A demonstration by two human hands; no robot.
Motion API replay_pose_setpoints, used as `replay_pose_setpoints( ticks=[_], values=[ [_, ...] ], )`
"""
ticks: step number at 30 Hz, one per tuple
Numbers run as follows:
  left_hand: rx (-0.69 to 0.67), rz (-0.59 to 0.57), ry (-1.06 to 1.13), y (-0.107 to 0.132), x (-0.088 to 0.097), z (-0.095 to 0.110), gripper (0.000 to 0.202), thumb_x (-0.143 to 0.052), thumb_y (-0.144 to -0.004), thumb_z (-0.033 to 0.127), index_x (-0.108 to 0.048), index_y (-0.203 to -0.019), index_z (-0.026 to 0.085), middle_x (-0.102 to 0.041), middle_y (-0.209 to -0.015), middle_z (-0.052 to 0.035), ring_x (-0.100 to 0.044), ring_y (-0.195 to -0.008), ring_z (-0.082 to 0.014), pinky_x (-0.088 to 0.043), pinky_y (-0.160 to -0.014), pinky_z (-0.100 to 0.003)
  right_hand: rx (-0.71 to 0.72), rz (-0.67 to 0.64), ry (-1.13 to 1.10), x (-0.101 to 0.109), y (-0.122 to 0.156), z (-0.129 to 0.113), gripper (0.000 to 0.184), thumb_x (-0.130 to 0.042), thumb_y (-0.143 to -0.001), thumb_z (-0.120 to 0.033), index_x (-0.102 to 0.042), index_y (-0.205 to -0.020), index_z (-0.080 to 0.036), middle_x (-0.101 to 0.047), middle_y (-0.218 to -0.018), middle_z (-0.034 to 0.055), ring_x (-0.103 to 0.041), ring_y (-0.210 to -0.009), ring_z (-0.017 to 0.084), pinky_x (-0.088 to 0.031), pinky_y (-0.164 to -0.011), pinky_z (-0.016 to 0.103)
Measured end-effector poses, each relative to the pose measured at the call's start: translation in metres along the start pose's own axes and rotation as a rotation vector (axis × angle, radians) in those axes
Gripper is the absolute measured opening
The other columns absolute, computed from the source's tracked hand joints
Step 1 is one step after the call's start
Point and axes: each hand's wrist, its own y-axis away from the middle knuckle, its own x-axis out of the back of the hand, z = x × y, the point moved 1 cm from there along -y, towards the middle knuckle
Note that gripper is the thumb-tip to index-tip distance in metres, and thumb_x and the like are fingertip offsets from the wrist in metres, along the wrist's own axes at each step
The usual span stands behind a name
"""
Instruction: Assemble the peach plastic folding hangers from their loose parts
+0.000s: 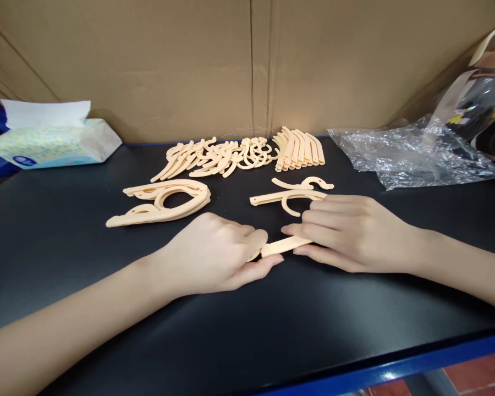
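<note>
Flanking the heaped pieces (220,158) sit tissues (45,144) and crumpled plastic (416,157). Left hand (218,253) and right hand (355,234) grasp one cream bar (286,245).

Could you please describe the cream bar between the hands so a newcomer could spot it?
On the black table, look between the left hand and the right hand. The cream bar spans the gap; unlike the cream pieces lying farther back, both hands hold it.

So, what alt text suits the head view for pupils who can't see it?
A bare left hand and right hand hold a cream strip between them over a black table. More cream pieces lie beyond, with a tissue pack at left and crumpled clear plastic at right.
</note>
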Motion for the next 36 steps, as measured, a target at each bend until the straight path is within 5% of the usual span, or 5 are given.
replay_pose_setpoints(
  ticks=[36],
  values=[
    [0.060,-0.085,0.058,0.0018,-0.0051,0.0001,0.040,-0.047,-0.096,0.038,-0.048,-0.062,0.018,-0.055,-0.051,0.0027,-0.050,-0.041,-0.0135,-0.015,-0.044,-0.028,-0.047,-0.131,-0.206,0.0013,-0.0015,0.0002,0.024,-0.043,-0.101,-0.030,-0.063,-0.105,-0.016,-0.063,-0.084,0.0037,-0.056,-0.076,0.017,-0.041,-0.071,0.030]
  ],
)
